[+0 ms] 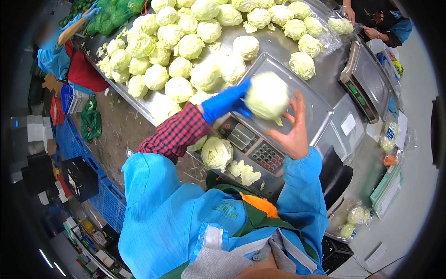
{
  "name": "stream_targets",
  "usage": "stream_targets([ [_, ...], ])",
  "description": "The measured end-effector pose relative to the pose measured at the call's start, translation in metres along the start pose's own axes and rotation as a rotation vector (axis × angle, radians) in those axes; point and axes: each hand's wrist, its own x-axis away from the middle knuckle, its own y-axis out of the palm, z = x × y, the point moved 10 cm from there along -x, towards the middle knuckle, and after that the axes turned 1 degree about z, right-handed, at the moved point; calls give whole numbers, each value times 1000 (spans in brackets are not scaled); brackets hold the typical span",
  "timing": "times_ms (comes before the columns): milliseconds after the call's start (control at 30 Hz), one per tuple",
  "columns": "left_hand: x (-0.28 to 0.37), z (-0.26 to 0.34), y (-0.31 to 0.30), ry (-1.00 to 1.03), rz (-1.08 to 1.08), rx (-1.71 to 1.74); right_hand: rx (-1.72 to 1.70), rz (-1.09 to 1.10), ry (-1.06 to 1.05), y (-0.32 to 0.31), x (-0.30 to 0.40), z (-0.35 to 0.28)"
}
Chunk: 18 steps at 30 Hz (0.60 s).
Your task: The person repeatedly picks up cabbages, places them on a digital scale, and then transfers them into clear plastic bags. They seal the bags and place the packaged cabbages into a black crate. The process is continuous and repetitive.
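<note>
My left hand (228, 101), in a blue glove, grips a pale green cabbage (267, 95) from its left side, above the steel tray of a digital scale (256, 139). Bare, with fingers spread, my right hand (291, 127) is at the cabbage's lower right; whether its fingertips touch the leaves cannot be told. The cabbage is slightly blurred. A trimmed cabbage (216, 153) and loose leaves (245, 172) lie beside the scale's keypad, near my body. Many more cabbages (190, 46) are heaped on the steel table beyond the scale.
A second scale (364, 82) stands at right. Bagged cabbages (357, 216) and a green tray (386, 188) lie on the right-hand surface. Blue crates (108, 202) stand at left. A co-worker in a red apron (83, 71) is near green net sacks (111, 15); another's hands (371, 32) hold plastic film, top right.
</note>
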Motion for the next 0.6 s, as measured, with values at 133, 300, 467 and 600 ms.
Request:
stream_targets([
  [133,-29,41,-30,113,62,-563,-219,73,227,-9,-2,72],
  [300,-46,229,-173,926,1150,-1310,-437,65,407,-14,16,85],
  [467,-93,277,-311,819,1247,-1407,-247,19,393,-16,22,81],
  [600,-72,270,-315,910,1390,-1291,-185,201,440,-55,49,104],
])
